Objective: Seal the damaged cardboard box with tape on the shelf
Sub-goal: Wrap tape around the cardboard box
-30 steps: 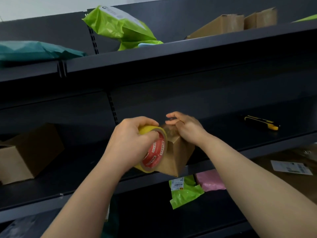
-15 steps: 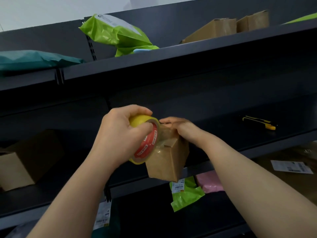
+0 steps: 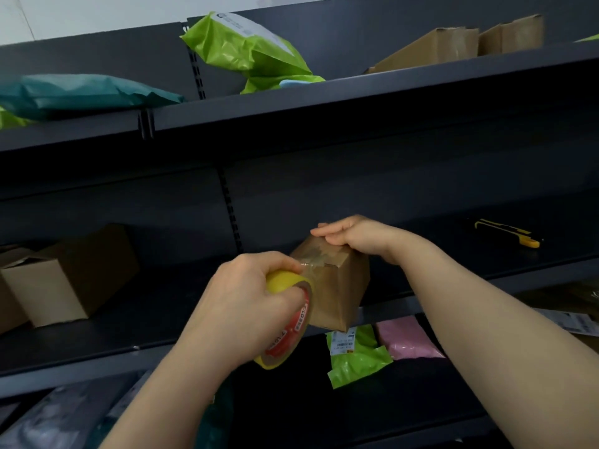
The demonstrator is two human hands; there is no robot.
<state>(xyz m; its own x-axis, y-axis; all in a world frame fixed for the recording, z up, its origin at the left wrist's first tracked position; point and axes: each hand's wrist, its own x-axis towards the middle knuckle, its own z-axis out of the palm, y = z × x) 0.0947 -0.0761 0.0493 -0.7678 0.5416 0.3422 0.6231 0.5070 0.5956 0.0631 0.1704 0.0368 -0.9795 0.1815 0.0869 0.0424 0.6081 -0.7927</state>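
A small brown cardboard box [image 3: 340, 290] stands at the front edge of the dark middle shelf [image 3: 107, 345]. My left hand [image 3: 246, 306] grips a yellow roll of clear tape [image 3: 288, 322] with a red core label, held low against the box's left side. A strip of clear tape runs from the roll up onto the box's top. My right hand [image 3: 356, 234] rests on the far top edge of the box, fingers laid flat over it.
A yellow and black utility knife [image 3: 509, 233] lies on the same shelf to the right. An open cardboard box [image 3: 68, 277] sits at left. Green [image 3: 356, 358] and pink [image 3: 405, 338] parcels lie on the shelf below. Mailer bags and boxes fill the top shelf.
My left hand has pulled the tape roll downward along the box's left side, drawing out tape. My right hand has shifted to the far top edge of the box.
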